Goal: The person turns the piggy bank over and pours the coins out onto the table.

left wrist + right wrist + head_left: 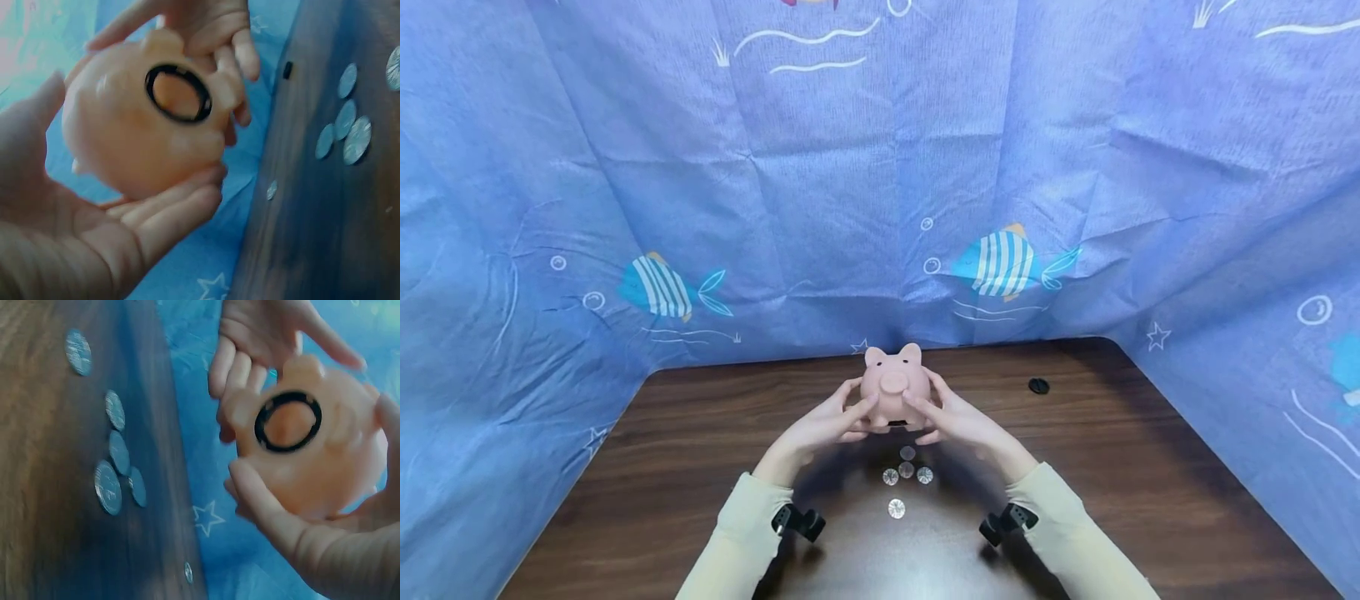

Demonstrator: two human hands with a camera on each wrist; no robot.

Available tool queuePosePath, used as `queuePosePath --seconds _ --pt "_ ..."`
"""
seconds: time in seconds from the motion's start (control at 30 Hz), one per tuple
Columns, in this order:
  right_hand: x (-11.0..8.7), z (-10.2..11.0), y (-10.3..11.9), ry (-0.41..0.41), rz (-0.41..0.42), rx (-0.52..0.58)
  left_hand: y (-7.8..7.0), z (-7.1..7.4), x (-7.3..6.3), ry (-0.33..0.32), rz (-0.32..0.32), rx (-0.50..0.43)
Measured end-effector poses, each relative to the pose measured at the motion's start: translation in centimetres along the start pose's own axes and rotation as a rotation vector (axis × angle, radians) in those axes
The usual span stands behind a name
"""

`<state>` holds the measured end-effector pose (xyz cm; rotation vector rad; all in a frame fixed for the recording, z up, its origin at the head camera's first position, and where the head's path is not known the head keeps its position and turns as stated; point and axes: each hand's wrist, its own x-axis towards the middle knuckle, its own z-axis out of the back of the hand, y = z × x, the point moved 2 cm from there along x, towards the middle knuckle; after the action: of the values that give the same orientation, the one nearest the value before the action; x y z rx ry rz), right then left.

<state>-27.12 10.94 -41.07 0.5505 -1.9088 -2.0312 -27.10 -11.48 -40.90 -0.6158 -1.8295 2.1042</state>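
Both hands hold a pink piggy bank up over the table, its snout toward the head camera. My left hand grips its left side and my right hand its right, thumbs on the front and fingers around the sides and underneath. A round opening with a black ring shows in the belly in both wrist views; no plug sits in it. Below the bank, several silvery coins lie in a loose cluster on the wood.
A small round black cap rests on the dark wooden table toward the back right. Blue fish-printed cloth hangs behind the table and along its sides. Each wrist wears a black camera strap.
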Motion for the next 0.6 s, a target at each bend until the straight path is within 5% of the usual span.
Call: queuePosePath --seconds 0.07,0.13,0.27,0.33,0.37,0.43,0.53,0.6 --pt "-0.4 -0.5 0.6 -0.06 0.064 -0.059 -0.7 -0.6 -0.4 -0.051 -0.065 0.04" --pt "-1.6 -0.9 1.8 -0.113 0.227 -0.145 -2.2 -1.3 -1.6 -0.112 -0.217 0.119" --pt "-5.1 -1.4 5.4 -0.123 0.788 -0.373 -5.9 -2.5 -5.8 -0.207 -0.656 0.428" --pt "-6.0 -1.6 6.3 -0.108 0.955 -0.443 -6.7 -2.6 -6.8 -0.242 -0.784 0.545" --pt "-5.9 -1.5 6.4 -0.11 0.957 -0.458 -6.7 -2.4 -6.7 -0.243 -0.796 0.56" --pt "-4.8 -1.3 5.6 -0.119 0.799 -0.422 -6.0 -1.9 -5.5 -0.238 -0.711 0.529" --pt "-2.4 -0.7 3.0 -0.133 0.4 -0.267 -3.6 -1.0 -2.6 -0.186 -0.451 0.348" --pt "-1.2 -0.5 1.4 -0.11 0.224 -0.144 -1.7 -0.7 -1.2 -0.141 -0.316 0.236"
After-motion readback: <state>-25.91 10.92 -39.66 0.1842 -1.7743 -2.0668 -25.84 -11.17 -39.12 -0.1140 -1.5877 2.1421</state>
